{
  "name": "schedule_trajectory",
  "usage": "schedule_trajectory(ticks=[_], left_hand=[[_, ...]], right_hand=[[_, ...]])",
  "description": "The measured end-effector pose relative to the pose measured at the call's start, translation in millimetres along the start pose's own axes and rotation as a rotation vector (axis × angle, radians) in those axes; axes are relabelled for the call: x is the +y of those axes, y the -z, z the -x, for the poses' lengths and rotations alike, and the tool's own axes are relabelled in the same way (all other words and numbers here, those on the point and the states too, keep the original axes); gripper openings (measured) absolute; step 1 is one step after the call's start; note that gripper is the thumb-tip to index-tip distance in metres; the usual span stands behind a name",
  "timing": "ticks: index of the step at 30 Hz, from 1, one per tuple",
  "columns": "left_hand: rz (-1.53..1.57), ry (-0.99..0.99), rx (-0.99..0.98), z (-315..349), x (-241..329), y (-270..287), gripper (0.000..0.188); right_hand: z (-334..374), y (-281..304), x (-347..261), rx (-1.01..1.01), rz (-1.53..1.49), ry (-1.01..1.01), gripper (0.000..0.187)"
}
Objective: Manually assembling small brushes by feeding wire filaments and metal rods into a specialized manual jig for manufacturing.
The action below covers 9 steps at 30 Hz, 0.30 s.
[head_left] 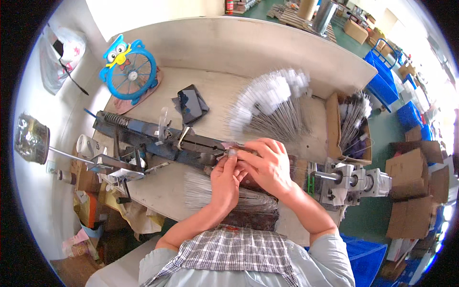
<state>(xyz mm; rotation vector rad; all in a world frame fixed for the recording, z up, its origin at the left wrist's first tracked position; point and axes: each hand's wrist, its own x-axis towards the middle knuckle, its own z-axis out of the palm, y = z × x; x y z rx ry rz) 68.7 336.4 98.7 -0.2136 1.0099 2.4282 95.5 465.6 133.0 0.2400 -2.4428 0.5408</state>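
Observation:
Both hands meet above the middle of the bench, beside the end of a long dark metal rail machine (143, 137). My left hand (224, 181) is closed, thumb and fingers pinched at something small. From the right, my right hand (268, 165) reaches in, its fingers also closed at the same spot. What they hold is too small and too covered to name. Under my wrists lies a bundle of thin, pale metal wires (197, 190). Beyond my hands, a fan of thin wire-stemmed brushes with white heads (272, 93) lies spread on the bench.
A motor-driven spindle (342, 178) sits at the bench's right end, near a cardboard box (333, 126) of dark-headed brushes. Further left are two dark phone-like slabs (192, 104), a blue owl-shaped fan (131, 74) and a crank handle (123, 198). A low panel (248, 40) borders the back.

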Motion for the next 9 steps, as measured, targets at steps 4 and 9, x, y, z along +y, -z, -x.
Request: schedule_trajectory(ticks=[4,9], left_hand=[[-0.026,-0.002,-0.002,0,-3,-3,0.016],[-0.059,-0.03,-0.007,1,-6,0,0.02]], right_hand=[[5,9,8,-0.038,-0.028,-0.006,0.025],[8,13,9,-0.056,-0.064,-0.013,0.027]])
